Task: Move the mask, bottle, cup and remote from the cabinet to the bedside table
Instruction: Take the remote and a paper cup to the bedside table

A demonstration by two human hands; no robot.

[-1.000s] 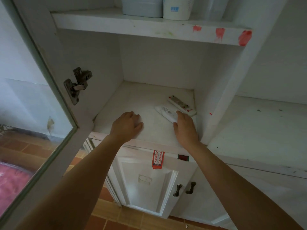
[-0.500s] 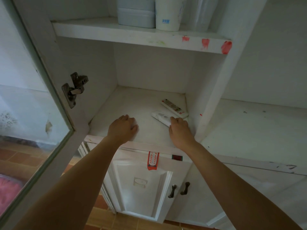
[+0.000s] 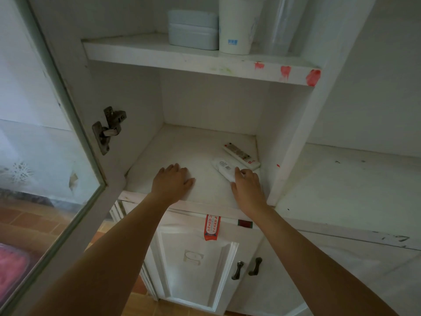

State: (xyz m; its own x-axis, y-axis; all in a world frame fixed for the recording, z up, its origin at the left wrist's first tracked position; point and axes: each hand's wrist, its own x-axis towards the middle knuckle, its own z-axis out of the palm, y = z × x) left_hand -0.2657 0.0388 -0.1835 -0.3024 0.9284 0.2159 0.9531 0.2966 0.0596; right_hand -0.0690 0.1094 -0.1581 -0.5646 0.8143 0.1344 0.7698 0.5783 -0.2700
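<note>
Two white remotes lie at the right of the open cabinet's lower shelf (image 3: 182, 147). The nearer remote (image 3: 222, 166) has my right hand (image 3: 247, 188) over its near end, thumb on one side and fingers curled over the other. The second remote (image 3: 240, 153), with a red mark, lies just behind it against the side wall. My left hand (image 3: 172, 182) rests flat, palm down, on the bare shelf to the left. On the upper shelf stand a pale blue box (image 3: 192, 30), a white cup (image 3: 235, 26) and a clear bottle (image 3: 281, 23).
The glass cabinet door (image 3: 34, 156) stands open at the left, its hinge (image 3: 107, 128) sticking out. A white counter (image 3: 341, 185) runs to the right of the cabinet. Below are shut doors with dark handles (image 3: 247, 266). The floor has red tiles.
My right hand's fingers have curled more around the near remote's end. My left hand has stayed flat on the shelf. The view has tilted up slightly.
</note>
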